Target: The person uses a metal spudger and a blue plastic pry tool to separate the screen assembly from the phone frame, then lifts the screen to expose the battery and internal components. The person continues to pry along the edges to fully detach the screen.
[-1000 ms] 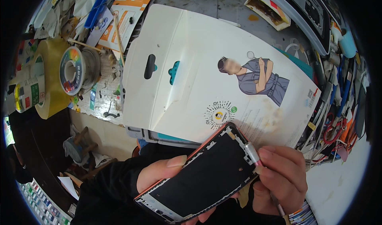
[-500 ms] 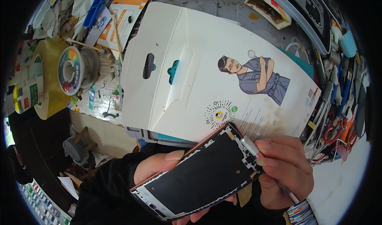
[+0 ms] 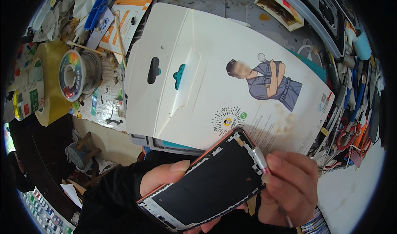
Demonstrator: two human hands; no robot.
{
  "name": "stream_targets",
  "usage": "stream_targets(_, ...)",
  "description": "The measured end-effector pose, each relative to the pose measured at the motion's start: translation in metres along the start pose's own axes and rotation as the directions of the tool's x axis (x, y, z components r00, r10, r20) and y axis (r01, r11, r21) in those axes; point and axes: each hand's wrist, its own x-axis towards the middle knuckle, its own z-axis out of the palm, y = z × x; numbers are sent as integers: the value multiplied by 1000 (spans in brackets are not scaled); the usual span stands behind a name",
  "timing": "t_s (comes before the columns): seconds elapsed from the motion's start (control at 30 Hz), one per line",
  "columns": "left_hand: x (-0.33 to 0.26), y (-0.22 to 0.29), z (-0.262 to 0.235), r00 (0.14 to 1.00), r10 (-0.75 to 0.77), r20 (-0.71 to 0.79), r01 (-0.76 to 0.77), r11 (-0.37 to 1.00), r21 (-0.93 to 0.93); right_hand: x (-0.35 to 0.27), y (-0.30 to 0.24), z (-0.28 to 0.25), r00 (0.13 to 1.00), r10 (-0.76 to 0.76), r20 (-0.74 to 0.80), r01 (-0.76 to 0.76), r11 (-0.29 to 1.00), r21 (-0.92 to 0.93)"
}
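My left hand (image 3: 166, 175) is closed around a phone frame (image 3: 206, 184), thumb along its upper left edge and fingertips showing under the lower edge. The frame is dark with a reddish rim, a black flat middle and a ragged white strip along its border. It is held tilted. In my right hand (image 3: 289, 188) a slim metal tool with a knurled silver head and a pinkish shaft (image 3: 259, 159) is pinched between thumb and fingers. Its silver head lies over the frame's right end; whether its tip touches is hard to see.
A white cardboard package (image 3: 206, 81) with a printed figure lies beyond the phone. At left stand a solder spool (image 3: 72, 74) and a yellow tape roll (image 3: 51, 85). Scissors (image 3: 347, 136) and several hand tools crowd the right side. A small open box (image 3: 279, 10) sits at the back.
My right hand has shifted slightly left and down, and the tool's silver head has turned more upright along the frame's right end. My left hand and the frame have barely moved.
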Motion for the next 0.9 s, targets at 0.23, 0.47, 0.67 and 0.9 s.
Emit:
stream_targets(0.23, 11, -16, 1, 987, 144, 69, -124, 966, -229, -1, -8, 4, 1000, -6, 7, 7, 996, -90)
stream_targets(0.47, 7, 4, 2, 995, -24, 98, 9, 988, 153, 2, 6, -6, 997, -7, 79, 4, 999, 46)
stream_targets(0.67, 11, -18, 3, 975, 184, 121, -167, 976, -139, -1, 5, -4, 996, -41, 73, 43, 999, -28)
stream_targets(0.9, 12, -12, 3, 986, 125, 107, -111, 986, -124, 0, 10, -6, 998, -32, 57, 31, 999, 26)
